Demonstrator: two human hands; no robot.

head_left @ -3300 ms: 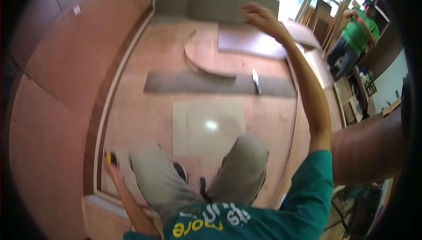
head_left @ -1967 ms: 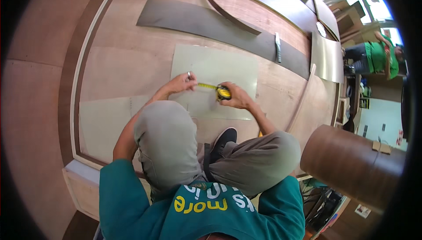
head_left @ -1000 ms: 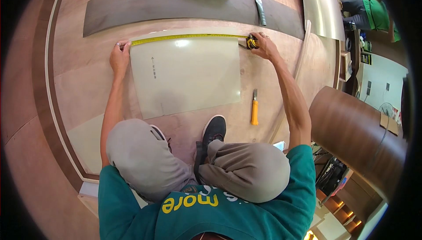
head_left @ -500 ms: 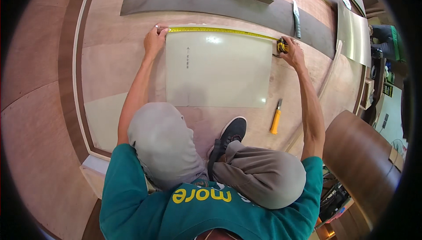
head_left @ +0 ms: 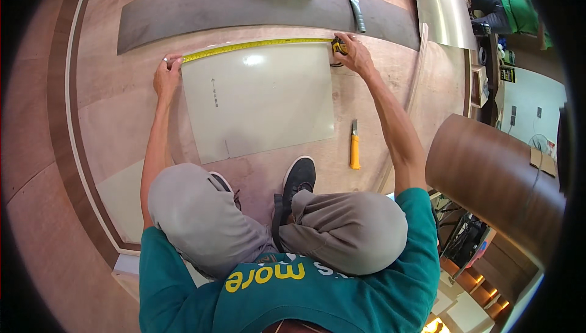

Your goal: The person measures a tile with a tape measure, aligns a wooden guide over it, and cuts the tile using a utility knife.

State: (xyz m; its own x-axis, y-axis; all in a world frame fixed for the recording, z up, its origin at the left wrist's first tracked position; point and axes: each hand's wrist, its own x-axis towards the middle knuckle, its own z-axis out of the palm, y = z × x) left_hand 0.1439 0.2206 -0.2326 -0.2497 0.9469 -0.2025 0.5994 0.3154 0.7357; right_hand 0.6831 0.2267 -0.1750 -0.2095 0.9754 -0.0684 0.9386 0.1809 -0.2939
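A moment ago the tape measure (head_left: 256, 44) had only a short length out over the middle of the pale sheet (head_left: 262, 101); now it runs as a long yellow line along the sheet's far edge, nearly corner to corner. The left hand (head_left: 166, 79) pinches its free end at the far left corner, and the right hand (head_left: 356, 55) is wrapped around the case (head_left: 337, 46) by the far right corner. The sheet lies on the wooden board (head_left: 122, 119) beyond the shoes (head_left: 299, 177), with an orange-handled knife (head_left: 354, 150) near its right side. Drawn this far, the tape can probably give the sheet's width, though I cannot tell whether it lies flat
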